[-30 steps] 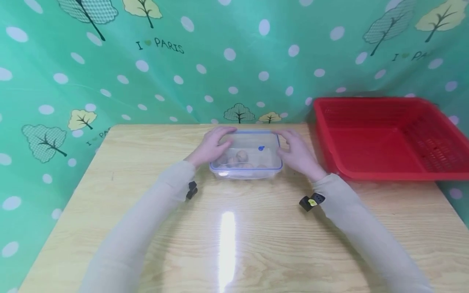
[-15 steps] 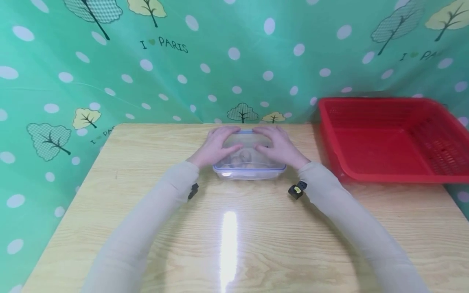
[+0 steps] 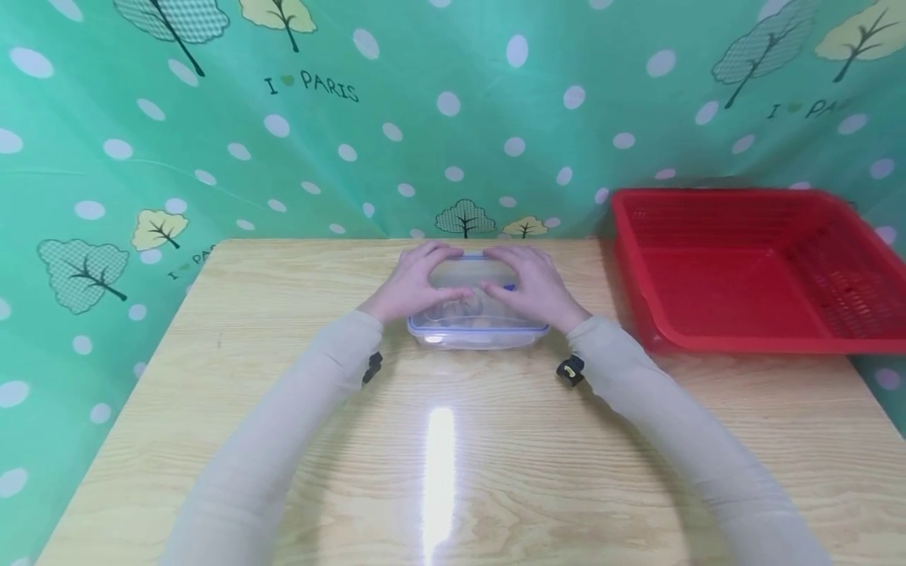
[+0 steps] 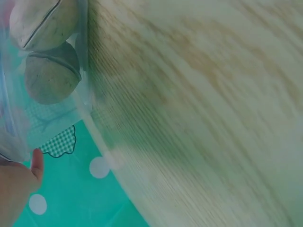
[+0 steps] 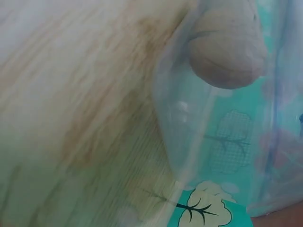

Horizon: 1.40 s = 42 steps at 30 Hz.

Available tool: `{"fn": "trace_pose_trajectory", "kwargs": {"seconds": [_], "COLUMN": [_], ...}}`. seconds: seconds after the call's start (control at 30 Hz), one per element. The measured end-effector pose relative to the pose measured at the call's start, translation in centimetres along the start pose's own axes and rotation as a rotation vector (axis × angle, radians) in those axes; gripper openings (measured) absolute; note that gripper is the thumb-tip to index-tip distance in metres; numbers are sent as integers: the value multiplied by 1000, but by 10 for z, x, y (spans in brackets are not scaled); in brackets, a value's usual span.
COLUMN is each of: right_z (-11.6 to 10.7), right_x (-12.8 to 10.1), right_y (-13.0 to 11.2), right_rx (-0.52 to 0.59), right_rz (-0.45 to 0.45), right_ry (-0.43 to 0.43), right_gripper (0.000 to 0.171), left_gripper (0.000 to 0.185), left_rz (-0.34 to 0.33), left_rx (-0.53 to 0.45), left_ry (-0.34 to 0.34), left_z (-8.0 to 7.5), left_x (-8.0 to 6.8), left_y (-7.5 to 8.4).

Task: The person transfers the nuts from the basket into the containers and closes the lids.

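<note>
A clear plastic food container [image 3: 476,338] with a blue-edged lid [image 3: 463,272] sits on the table near its back edge. Several round tan things with a dark seam [image 4: 52,73], like walnuts in the shell, show through its walls. My left hand [image 3: 418,284] grips the left part of the lid, fingers bent over the far rim and thumb on top. On the right part, my right hand [image 3: 536,284] holds it the same way, its thumb pointing at the left one. In the left wrist view a fingertip [image 4: 37,164] shows at the container's far corner. Most fingertips are hidden behind the rim.
A large red plastic basket [image 3: 715,295] stands at the table's right rear, beside my right forearm. The wooden table [image 3: 340,487] ends at a green patterned cloth [image 3: 396,94] hanging close behind the container. A bright light reflection lies mid-table.
My right hand has moved left from the container's right side onto the lid. The left thumb has slid slightly inward. The container has stayed in place; the head view shifts slightly.
</note>
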State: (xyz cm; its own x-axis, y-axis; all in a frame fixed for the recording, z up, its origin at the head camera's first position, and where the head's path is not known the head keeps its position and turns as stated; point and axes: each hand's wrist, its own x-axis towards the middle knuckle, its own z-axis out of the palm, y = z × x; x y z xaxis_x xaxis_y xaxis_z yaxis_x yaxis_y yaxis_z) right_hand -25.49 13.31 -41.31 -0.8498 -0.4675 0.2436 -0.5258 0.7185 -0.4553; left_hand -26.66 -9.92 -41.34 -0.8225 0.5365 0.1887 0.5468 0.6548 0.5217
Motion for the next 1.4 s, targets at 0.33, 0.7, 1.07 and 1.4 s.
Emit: {"fn": "trace_pose_trajectory", "kwargs": {"seconds": [0.33,0.7,1.07,1.4], "right_z": [0,1,-2,-2], "right_x": [-1,-7,-6,-6], "right_y": [-4,-6,-6,-6], "right_rx": [-56,-109,-123,-113], "right_rz": [18,18,21,23], "right_ry": [-38,-62,-80,-94], "right_gripper": [59,59,60,60], "left_gripper": [74,76,74,75], "left_rz": [-33,-84,-75,-52], "left_rx": [-36,-89,-115,-144], "left_ry": [13,-6,28,34], "left_z": [0,5,5,7], "left_x": [-1,-6,-6,-7], "left_y": [2,7,10,9]}}
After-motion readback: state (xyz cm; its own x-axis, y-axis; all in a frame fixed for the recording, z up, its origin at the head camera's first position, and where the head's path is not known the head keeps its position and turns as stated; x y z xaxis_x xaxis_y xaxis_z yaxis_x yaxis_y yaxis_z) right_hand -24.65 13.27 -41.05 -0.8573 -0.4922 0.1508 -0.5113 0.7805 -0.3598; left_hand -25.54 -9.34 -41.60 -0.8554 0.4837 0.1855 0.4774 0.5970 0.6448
